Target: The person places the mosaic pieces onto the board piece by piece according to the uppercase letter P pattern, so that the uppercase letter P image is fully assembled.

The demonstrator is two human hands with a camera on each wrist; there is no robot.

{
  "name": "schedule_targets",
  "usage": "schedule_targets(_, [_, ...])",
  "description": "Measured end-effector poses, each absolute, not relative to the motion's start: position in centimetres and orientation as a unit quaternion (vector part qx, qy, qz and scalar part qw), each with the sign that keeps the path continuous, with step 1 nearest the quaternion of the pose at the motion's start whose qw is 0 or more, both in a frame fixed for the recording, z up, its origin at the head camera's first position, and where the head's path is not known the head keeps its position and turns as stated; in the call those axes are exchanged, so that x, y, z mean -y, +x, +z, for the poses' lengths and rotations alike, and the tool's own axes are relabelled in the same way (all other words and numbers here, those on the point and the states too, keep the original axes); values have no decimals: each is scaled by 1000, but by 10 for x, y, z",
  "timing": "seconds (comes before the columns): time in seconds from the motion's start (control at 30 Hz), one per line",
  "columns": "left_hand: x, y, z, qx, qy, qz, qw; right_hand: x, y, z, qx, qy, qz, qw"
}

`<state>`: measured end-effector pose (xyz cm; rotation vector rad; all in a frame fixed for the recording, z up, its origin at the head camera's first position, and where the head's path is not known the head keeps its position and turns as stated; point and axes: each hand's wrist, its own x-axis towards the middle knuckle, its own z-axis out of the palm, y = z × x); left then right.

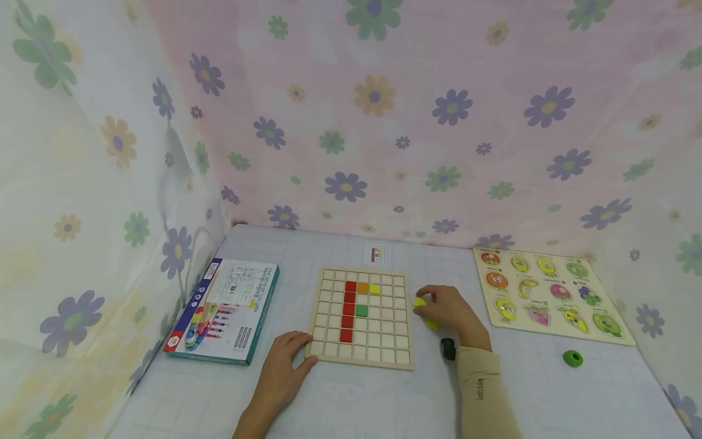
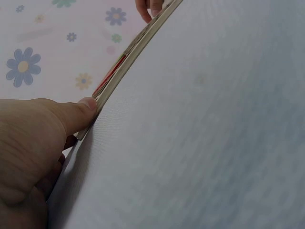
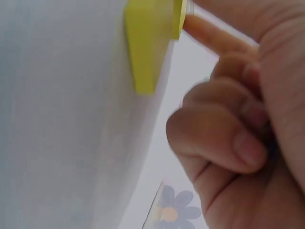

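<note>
A wooden grid board (image 1: 359, 364) lies on the table with red squares (image 1: 348, 308) in a column, an orange square (image 1: 362, 288), a yellow piece (image 1: 375, 288) and a green square (image 1: 361, 311) in its cells. My left hand (image 1: 282, 372) holds the board's near left corner, thumb on the front edge and fingers along the left side. Right of the board, my right hand (image 1: 452, 310) pinches a small yellow block (image 1: 419, 302) between thumb and index finger, its other fingers curled in. Another yellow block (image 3: 143, 52) lies on the table beneath that hand.
Behind the board lies a small pattern card (image 1: 376, 255). A boxed bead toy (image 1: 225, 311) is at left, a fruit puzzle board (image 1: 548, 296) at right. A green rounded piece (image 1: 573, 358) sits nearer me; a black object (image 1: 448, 349) lies by my right wrist.
</note>
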<state>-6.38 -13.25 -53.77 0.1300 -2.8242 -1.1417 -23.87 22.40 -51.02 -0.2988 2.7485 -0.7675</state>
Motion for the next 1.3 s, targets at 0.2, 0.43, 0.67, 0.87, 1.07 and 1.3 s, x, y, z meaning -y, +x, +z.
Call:
schedule_targets(0.2, [132,-63,-537,925,45,-374,44,-218,-237,-508,-958,-101,-240,120])
schedule_targets(0.43, [132,-63,-538,924,46,-377,47,-211,-237,-508,-959,-102,-234,125])
schedule_targets(0.67, [132,-65,-537,922,49,-382,41,-209,-237,-502,-959,-102,-234,123])
schedule_targets(0.87, [132,-63,-536,921,54,-383,37,-204,-230,-495,-954,-122,-256,98])
schedule_targets(1.07, [132,-60,-538,924,56,-377,40,-189,-222,-491,-941,-130,-290,119])
schedule_targets(1.3, [132,-62,-538,924,46,-376,51,-172,-219,-488,-935,-156,-298,112])
